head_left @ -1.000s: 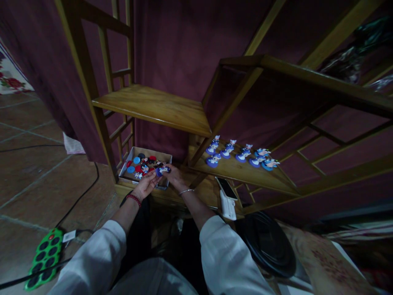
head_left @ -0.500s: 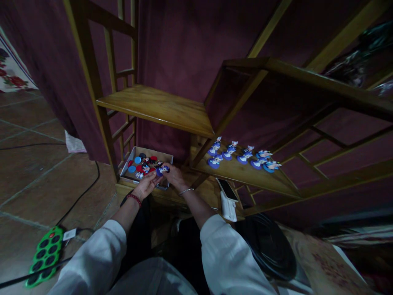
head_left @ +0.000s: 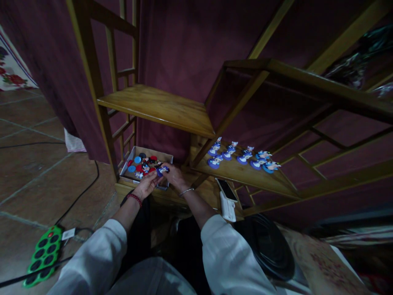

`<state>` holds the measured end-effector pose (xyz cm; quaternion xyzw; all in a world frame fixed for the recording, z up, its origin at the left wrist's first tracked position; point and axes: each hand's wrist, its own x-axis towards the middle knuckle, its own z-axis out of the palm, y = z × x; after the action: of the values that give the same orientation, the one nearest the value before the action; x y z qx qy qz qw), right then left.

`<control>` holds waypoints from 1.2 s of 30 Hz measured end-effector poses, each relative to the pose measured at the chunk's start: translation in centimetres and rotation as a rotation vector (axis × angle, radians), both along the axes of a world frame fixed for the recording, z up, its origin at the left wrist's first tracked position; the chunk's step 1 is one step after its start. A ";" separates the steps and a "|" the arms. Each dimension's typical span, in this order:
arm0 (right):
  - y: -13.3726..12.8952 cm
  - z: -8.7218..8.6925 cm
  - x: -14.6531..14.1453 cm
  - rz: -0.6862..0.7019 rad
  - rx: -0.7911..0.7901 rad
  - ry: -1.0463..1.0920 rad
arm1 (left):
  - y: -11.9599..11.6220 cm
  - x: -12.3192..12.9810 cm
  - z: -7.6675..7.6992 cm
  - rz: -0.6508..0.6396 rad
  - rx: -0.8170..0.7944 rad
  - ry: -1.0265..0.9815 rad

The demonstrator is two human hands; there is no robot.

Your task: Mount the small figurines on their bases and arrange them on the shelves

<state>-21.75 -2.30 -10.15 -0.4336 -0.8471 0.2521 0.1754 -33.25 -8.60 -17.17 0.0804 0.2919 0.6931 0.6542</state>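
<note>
Nearest the body, a phone is leaning over a white object; the right forearm is passing beside them, so a wide elbow swing could be knocking the phone loose. Farther in, the left hand is supporting the purple base of 1 small figurine, its fingers closing narrowly, while the right hand is pinching the upper part. The figurine is sitting between them above the box; a light or uneven grip could be letting it slip among the loose pieces, and twisting hard could be straining a thin part. Beyond, more figurines are standing close together on the low shelf; a brushing sleeve or finger could be toppling several.
</note>
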 end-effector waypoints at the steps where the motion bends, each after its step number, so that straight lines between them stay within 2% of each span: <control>1: 0.0 0.0 0.0 0.008 0.000 0.009 | 0.0 0.0 -0.1 -0.002 0.005 0.003; 7: 0.1 -0.2 0.1 0.026 0.028 0.012 | 0.1 0.1 -0.5 -0.009 0.005 0.010; 17: 0.0 -0.6 -0.3 0.052 0.093 -0.160 | 0.2 0.4 -0.2 0.003 -0.038 0.016; 25: -1.2 0.2 -0.9 0.046 0.154 -0.353 | 0.0 0.9 -0.1 -0.020 -0.030 0.074; 36: -1.4 0.8 -0.7 0.062 0.174 -0.451 | 0.3 1.1 -0.9 -0.059 -0.002 0.129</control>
<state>-22.49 -3.66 -9.39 -0.4359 -0.8963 0.0804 0.0105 -32.11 -8.25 -18.03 0.1329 0.3318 0.6664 0.6543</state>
